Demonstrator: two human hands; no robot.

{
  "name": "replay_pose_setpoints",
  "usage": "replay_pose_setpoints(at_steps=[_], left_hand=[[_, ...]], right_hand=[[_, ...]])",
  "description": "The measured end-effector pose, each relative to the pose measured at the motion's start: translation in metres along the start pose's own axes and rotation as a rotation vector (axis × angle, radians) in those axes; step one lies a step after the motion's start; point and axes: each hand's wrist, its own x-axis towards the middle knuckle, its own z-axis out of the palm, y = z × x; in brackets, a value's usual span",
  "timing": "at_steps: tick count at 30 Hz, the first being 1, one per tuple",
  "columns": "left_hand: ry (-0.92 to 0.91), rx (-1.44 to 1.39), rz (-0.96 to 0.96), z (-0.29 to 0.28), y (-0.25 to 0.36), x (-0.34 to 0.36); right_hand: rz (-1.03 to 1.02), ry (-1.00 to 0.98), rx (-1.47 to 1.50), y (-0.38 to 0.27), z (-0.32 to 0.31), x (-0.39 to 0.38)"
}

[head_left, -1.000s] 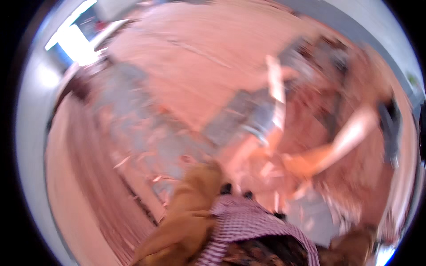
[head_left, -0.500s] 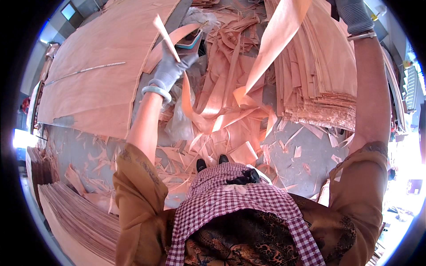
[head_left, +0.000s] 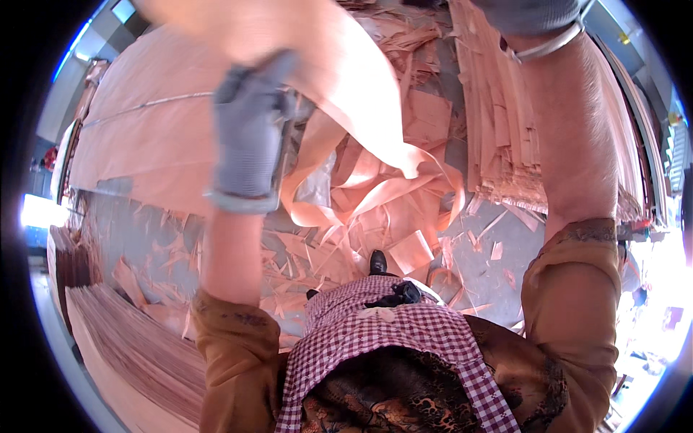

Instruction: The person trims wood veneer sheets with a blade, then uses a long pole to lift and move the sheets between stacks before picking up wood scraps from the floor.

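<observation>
My left hand (head_left: 250,133), in a grey knit glove and blurred by motion, is raised at upper left. Its fingers are closed at the edge of a wide, pale strip of wood veneer (head_left: 339,65). The strip arches across the top of the view and curls down into loose ribbons (head_left: 346,213) in front of me. My right hand (head_left: 530,16), also gloved in grey, reaches over the veneer stack on the right. The top edge cuts off its fingers, so what they hold is hidden.
A large veneer stack (head_left: 137,151) lies at left with a thin pale stick on it; another stack (head_left: 498,137) stands at right. More sheets (head_left: 137,353) are piled at lower left. Torn scraps (head_left: 411,252) litter the grey floor around my shoes (head_left: 377,262).
My left hand has moved up and nearer, and the veneer strip has swung left across the top. My right hand has shifted left. My view and feet have shifted slightly.
</observation>
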Motion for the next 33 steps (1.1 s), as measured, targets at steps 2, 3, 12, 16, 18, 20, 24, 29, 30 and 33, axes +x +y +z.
replay_pose_setpoints(at_steps=[2, 3, 12, 16, 18, 20, 24, 29, 30, 33], left_hand=[[0.068, -0.097, 0.033, -0.074, 0.037, -0.006], [0.106, -0.144, 0.052, -0.114, 0.056, -0.010], [0.208, -0.467, 0.082, -0.374, 0.229, -0.104], [0.234, -0.368, 0.042, -0.461, 0.260, -0.162], [0.343, -0.365, 0.065, -0.487, 0.292, -0.188], [0.283, -0.432, 0.078, -0.532, 0.298, -0.198], [0.438, -0.329, 0.135, -0.595, 0.288, -0.191], [0.219, -0.319, -0.009, -0.689, 0.243, -0.173], [0.188, -0.429, -0.025, -0.703, 0.231, -0.163], [0.252, -0.428, -0.044, -0.702, 0.184, -0.098]], right_hand=[[0.176, -0.047, -0.156, 0.044, 0.010, -0.010], [0.317, -0.098, -0.248, 0.074, 0.017, -0.017], [0.762, -0.123, -0.634, 0.308, 0.135, -0.105], [0.817, 0.158, -0.256, 0.345, 0.207, -0.115], [0.864, 0.225, 0.494, 0.334, 0.269, -0.093], [0.901, -0.219, 0.095, 0.327, 0.303, -0.079], [1.059, -0.551, -0.210, 0.312, 0.356, -0.068], [1.163, -0.210, -0.491, 0.293, 0.325, -0.013], [1.178, -0.054, -0.474, 0.290, 0.296, -0.011], [0.815, 0.150, -0.929, 0.254, 0.228, 0.046]])
